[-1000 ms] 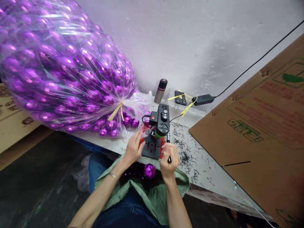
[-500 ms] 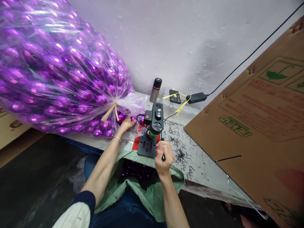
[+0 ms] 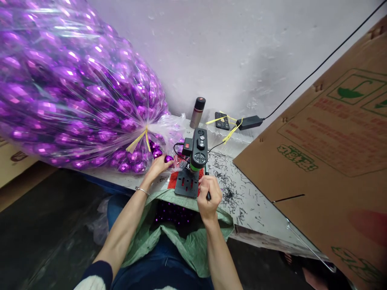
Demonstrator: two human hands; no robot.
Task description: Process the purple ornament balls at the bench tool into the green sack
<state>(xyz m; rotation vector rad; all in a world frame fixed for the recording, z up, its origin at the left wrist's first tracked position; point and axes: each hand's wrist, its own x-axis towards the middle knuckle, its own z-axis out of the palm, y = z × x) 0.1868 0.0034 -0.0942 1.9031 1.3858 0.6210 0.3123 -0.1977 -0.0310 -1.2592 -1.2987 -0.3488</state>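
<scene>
- My left hand [image 3: 157,166] is grasping a shiny purple ball [image 3: 168,158], thumb covering its underside, near a black upright machine [image 3: 200,144].
- Right hand [image 3: 213,191]: clenched round a black lever handle [image 3: 208,196], mostly swallowed by my fist.
- Left edge crops a bulging clear plastic bag [image 3: 163,125] of faceted purple balls [image 3: 45,108].
- Inside the green crinkled sack [image 3: 187,253]: dark, purple glints, hard to make out.
- Brown cardboard carton [image 3: 266,169], cropped right: green umbrella symbol [image 3: 350,92], red print [image 3: 332,129] too blurred to read.
</scene>
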